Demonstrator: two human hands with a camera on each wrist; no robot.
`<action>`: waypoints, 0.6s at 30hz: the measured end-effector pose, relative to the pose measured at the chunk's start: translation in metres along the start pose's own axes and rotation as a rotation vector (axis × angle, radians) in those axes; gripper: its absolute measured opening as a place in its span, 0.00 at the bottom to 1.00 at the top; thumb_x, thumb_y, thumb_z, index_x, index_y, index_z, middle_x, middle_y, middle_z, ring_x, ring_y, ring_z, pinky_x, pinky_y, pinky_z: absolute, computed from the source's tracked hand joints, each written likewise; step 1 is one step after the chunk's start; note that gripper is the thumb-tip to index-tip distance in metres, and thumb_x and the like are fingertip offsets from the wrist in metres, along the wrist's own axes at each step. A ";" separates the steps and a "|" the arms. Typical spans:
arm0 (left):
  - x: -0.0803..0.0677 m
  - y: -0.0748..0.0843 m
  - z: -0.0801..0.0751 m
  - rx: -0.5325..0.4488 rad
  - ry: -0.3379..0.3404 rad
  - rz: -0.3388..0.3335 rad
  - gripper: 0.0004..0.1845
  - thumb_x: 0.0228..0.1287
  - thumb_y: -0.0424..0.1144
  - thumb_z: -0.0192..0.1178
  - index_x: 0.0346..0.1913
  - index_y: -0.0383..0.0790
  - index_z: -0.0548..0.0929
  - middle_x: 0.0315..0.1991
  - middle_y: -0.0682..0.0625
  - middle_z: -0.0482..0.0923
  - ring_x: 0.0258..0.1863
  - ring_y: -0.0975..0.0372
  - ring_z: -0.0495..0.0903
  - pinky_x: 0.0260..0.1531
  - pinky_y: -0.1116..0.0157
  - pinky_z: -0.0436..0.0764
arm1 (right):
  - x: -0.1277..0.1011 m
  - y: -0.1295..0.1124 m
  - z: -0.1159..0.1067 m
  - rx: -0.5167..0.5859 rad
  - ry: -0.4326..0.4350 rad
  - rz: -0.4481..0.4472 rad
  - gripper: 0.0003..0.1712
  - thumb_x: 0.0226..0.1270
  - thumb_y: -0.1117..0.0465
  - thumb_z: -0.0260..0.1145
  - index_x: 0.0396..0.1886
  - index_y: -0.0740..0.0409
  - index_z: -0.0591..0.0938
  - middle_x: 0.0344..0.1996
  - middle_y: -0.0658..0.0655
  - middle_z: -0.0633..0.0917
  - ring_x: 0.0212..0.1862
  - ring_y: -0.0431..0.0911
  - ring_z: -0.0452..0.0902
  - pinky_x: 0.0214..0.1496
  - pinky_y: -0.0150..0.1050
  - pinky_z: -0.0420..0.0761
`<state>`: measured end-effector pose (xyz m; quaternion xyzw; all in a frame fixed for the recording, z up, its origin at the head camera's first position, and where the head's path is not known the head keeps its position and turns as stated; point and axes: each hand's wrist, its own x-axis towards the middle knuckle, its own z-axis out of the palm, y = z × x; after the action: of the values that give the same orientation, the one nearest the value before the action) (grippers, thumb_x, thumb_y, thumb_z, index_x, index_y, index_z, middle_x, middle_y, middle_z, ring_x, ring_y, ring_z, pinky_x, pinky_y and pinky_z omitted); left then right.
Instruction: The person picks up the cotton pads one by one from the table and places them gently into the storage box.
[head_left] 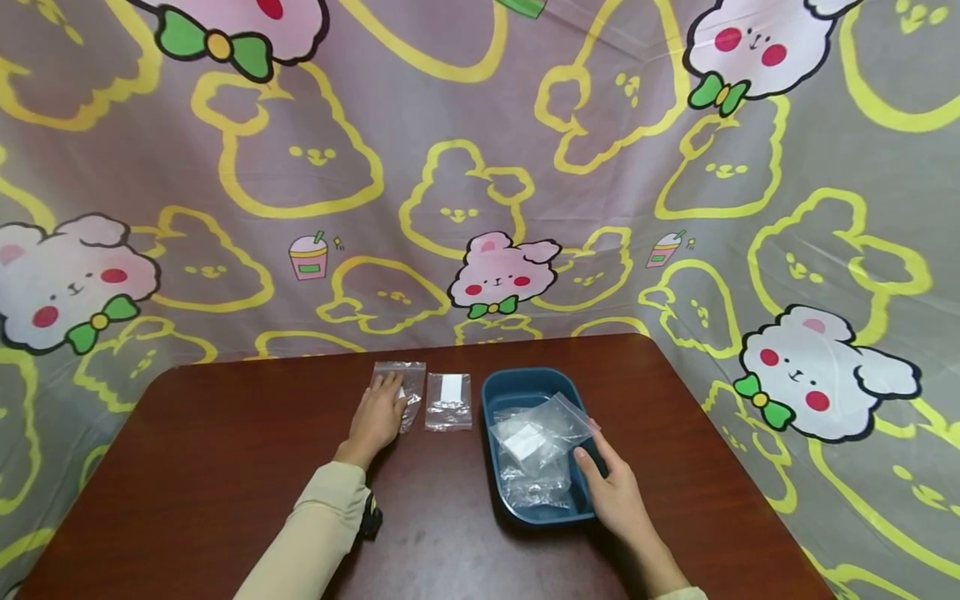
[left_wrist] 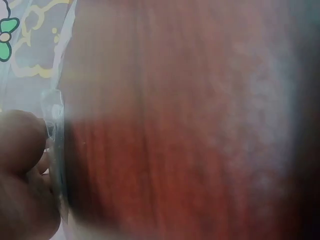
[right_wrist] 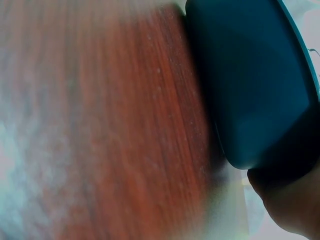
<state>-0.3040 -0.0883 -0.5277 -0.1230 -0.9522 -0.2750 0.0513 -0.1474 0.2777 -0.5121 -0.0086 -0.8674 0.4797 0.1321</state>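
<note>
From the head cam I see my left hand lying flat, fingers straight, pressing on a small clear bag on the brown table. That bag sits at abt 11 o'clock from table centre, towards the far edge. Left wrist cam is mostly blur: just knuckles at 8 o'clock of the frame, a sliver of clear plastic against them, then red-brown wood.

Just beside that bag, at its 3 o'clock, lies a 2nd clear bag w/ a white slip inside; the two are close but not touching as far as I can tell.

My right hand is at the near right corner of the blue tray, thumb and fingers pinching a corner of a raised clear bag that has a white square inside. That bag hangs over the tray interior, tilted, up at 11 o'clock from the hand. Under it, more clear bags lie in the tray bottom; can't count them.

Tray sits at 3 o'clock of the 2nd bag, near it but apart. Right wrist cam shows the tray's outer wall at 2 o'clock, a bit of hand at 5 o'clock, wood elsewhere, all blurred.

Cartoon-bunny cloth hangs behind and to both sides of the table.
</note>
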 end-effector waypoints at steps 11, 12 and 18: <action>-0.002 0.001 -0.002 0.035 -0.044 -0.018 0.25 0.77 0.35 0.51 0.72 0.26 0.67 0.74 0.32 0.60 0.76 0.39 0.52 0.74 0.44 0.50 | 0.001 0.000 0.000 -0.020 0.001 -0.003 0.35 0.77 0.51 0.61 0.77 0.58 0.65 0.74 0.58 0.67 0.75 0.52 0.60 0.70 0.25 0.54; -0.002 0.001 -0.002 0.039 -0.043 -0.015 0.25 0.77 0.35 0.52 0.71 0.26 0.67 0.74 0.32 0.60 0.75 0.39 0.52 0.74 0.44 0.50 | 0.002 0.000 0.000 -0.016 0.003 -0.006 0.35 0.77 0.51 0.61 0.77 0.59 0.65 0.74 0.58 0.67 0.75 0.52 0.60 0.69 0.22 0.53; -0.004 0.002 -0.003 0.042 -0.033 0.009 0.24 0.76 0.33 0.53 0.70 0.25 0.69 0.72 0.31 0.62 0.74 0.38 0.54 0.73 0.42 0.53 | 0.001 0.000 0.001 -0.009 0.013 -0.025 0.35 0.76 0.52 0.62 0.76 0.61 0.66 0.73 0.60 0.68 0.74 0.53 0.60 0.65 0.15 0.51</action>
<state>-0.2996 -0.0885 -0.5250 -0.1306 -0.9578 -0.2529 0.0393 -0.1487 0.2773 -0.5117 -0.0014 -0.8687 0.4740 0.1439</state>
